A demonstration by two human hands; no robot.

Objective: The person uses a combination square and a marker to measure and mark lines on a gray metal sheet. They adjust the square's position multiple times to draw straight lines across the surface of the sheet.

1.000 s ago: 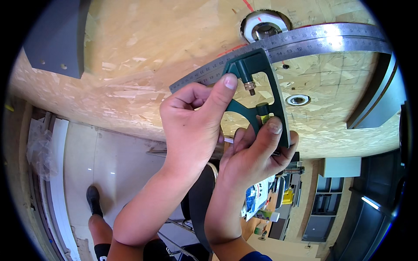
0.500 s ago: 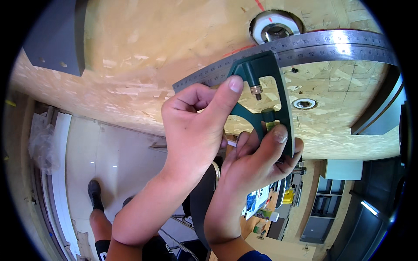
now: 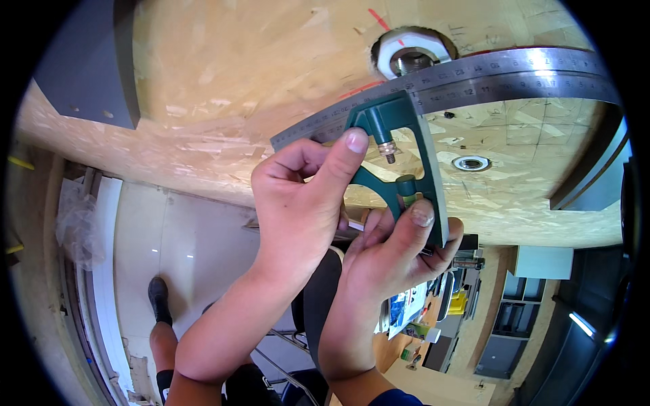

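Observation:
In front of a wood-strand board, both hands hold a combination square, with a green head (image 3: 425,159) and a long steel ruler (image 3: 501,76). My left hand (image 3: 298,196) is closed, thumb on the head's upper left edge and fingers curled behind near the ruler. Lower down, my right hand (image 3: 389,260) pinches the head, thumb beside its small level vial, fingers wrapped behind it. A brass-coloured clamp nut (image 3: 386,149) shows in the head's opening. The ruler passes just below a white hexagonal fitting (image 3: 413,55) set in a round hole. Whether the ruler touches the board, I cannot tell.
Red marks (image 3: 379,19) lie on the board near the hole. A smaller round metal fitting (image 3: 471,163) sits lower right. A grey panel (image 3: 88,68) stands out at upper left. Beyond my right hand is a cluttered workbench (image 3: 399,352); a booted leg (image 3: 160,304) shows below left.
The green head and the white fitting both appear slightly farther left and lower in the view. Both hands keep the same hold on the combination square.

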